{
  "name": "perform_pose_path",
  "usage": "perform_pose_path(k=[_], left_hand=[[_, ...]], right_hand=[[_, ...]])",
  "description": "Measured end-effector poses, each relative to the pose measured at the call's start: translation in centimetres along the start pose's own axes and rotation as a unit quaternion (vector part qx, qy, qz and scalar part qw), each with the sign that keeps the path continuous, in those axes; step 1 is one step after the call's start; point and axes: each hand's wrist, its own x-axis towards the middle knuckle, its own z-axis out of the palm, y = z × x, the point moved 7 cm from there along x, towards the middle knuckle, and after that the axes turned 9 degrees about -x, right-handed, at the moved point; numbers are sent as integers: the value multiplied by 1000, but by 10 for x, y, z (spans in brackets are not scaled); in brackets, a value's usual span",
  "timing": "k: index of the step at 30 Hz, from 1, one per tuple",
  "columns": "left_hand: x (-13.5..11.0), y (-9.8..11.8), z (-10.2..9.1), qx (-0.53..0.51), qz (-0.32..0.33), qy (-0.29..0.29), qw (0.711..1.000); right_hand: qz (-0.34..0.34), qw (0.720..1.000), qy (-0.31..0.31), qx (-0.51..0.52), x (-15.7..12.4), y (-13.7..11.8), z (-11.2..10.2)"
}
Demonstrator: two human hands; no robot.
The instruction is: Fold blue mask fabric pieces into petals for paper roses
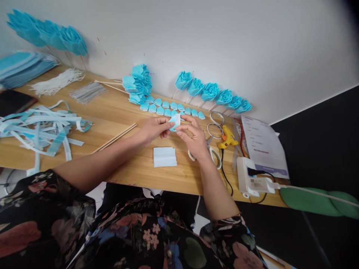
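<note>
Both of my hands meet above the wooden table and pinch a small folded light-blue piece of mask fabric. My left hand grips its left edge with closed fingers. My right hand holds its right side between thumb and fingers. Just below the hands a small stack of white fabric squares lies flat on the table. Behind the hands, rows of folded blue petals lie near the wall.
Finished blue fabric roses on sticks lean on the wall. A pile of cut blue strips lies left, with wooden skewers. Right of my hands are a yellow glue gun, tape rings, a white power strip and papers.
</note>
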Motion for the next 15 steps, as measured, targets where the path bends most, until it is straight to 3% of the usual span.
perform_pose_path(k=[10,15], left_hand=[[-2,8,2,78,53,4,996],[-3,9,2,93,57,2,994]], right_hand=[[143,979,-9,145,-4,21,12],[154,978,-7,144,-4,24,13]])
